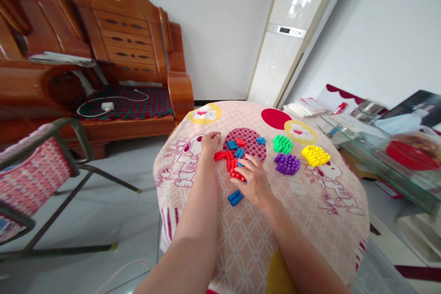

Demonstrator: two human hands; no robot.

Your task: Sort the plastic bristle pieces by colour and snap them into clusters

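So there's someone here at a round table with a pale pink patterned tablecloth (292, 211), both bare hands in among a bunch of little plastic pieces. The right hand (255, 179) is palm-down with its fingers loosely bent and a bit spread, right over the red pieces (229, 161), so a few sit at or partly under the fingertips. The left hand (210, 141) is just past the other side of that bunch, fingers curled and close together, low by the cloth. Honestly, from where I'm standing the fingers hide too much, so I can't tell if either hand has actually got hold of a piece.

The blue pieces (235, 198) are scattered: a pair on the near side of the right hand, over toward the left forearm, and more beyond its fingertips on a dotted dark-pink circle (255, 150) on the cloth. One little red bunch is up there with them.

Off to the right of the right hand you've got three tidy clusters: purple (287, 164) nearest, green (283, 144) just behind it, and yellow (315, 155) farther out. Well beyond the left hand there's a carved wooden bench (127, 32) with a white charger (107, 106) lying on its seat.
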